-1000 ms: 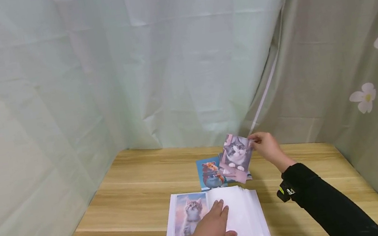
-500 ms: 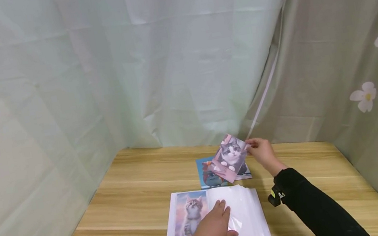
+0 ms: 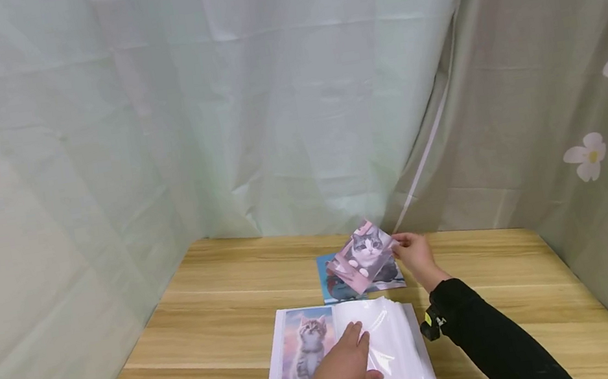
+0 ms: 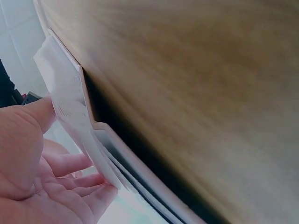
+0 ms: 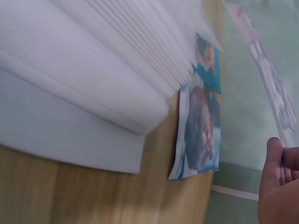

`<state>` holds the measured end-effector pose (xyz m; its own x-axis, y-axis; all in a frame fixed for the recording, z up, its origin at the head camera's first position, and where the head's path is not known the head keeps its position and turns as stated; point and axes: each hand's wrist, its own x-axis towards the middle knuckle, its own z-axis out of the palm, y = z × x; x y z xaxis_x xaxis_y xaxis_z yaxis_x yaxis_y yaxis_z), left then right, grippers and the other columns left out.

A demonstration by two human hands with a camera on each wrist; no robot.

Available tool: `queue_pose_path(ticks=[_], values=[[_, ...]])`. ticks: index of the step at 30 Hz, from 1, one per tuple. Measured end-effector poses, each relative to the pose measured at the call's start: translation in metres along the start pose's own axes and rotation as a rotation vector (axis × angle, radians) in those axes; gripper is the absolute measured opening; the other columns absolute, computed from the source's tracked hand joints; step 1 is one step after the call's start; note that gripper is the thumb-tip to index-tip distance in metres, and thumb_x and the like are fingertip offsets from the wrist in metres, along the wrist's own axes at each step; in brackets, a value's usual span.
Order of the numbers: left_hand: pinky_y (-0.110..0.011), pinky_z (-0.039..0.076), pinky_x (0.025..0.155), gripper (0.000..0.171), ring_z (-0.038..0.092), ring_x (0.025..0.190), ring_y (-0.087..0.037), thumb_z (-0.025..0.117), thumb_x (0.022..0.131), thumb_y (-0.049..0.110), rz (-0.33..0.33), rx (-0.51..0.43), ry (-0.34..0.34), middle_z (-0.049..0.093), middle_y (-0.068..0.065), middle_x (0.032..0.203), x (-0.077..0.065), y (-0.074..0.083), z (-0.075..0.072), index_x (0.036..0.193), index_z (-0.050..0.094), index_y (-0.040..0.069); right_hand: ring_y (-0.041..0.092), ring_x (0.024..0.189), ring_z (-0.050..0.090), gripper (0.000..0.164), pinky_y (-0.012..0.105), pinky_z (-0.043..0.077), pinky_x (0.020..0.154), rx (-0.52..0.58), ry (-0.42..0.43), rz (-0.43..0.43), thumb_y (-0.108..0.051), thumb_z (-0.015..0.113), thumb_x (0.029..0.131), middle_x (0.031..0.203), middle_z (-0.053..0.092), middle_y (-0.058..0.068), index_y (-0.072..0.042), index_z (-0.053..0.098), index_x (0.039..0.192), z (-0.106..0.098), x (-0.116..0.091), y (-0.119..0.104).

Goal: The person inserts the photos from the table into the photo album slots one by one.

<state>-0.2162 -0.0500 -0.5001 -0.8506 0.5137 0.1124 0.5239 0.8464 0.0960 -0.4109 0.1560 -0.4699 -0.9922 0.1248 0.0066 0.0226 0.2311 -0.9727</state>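
The pink cat card (image 3: 364, 258) now leans further and sits farther left, pinched by the right hand (image 3: 418, 257) — at one o'clock from the album (image 3: 392, 352), so still outside it. The left hand (image 3: 339, 366) rests there, clamping nothing.

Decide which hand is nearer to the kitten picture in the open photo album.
Left. The left hand rests on the page beside the kitten picture; the right hand is farther, beyond and right of the photo album.
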Motion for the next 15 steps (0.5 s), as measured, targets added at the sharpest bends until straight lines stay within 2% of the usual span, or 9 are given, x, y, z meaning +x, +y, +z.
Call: queue_pose_path(ticks=[6,11,15], values=[[-0.023,0.044,0.104,0.071,0.045,0.137,-0.024,0.069,0.089,0.053,-0.006,0.011,0.015,0.05,-0.018,0.143,0.0,0.001,0.0,0.133,0.059,-0.003,0.019,0.083,0.065,0.028,0.024,0.058,0.076,0.015,0.003,0.018,0.009,0.058,0.094,0.106,0.061,0.023,0.013,0.062,0.122,0.003,-0.001,0.004],[-0.018,0.048,0.097,0.072,0.047,0.134,-0.023,0.07,0.088,0.052,0.003,0.024,0.041,0.049,-0.018,0.143,-0.001,0.001,0.001,0.131,0.058,-0.004,0.016,0.082,0.064,0.028,0.02,0.057,0.073,0.035,0.001,0.019,0.01,0.057,0.095,0.107,0.061,0.024,0.014,0.061,0.122,0.004,-0.002,0.009],[-0.019,0.046,0.099,0.074,0.046,0.136,-0.024,0.068,0.089,0.053,0.015,0.051,0.038,0.047,-0.02,0.145,-0.002,0.001,0.0,0.132,0.057,-0.006,0.017,0.084,0.065,0.029,0.02,0.057,0.073,0.032,-0.005,0.022,0.008,0.056,0.095,0.11,0.061,0.025,0.014,0.061,0.123,0.004,-0.003,0.011]])
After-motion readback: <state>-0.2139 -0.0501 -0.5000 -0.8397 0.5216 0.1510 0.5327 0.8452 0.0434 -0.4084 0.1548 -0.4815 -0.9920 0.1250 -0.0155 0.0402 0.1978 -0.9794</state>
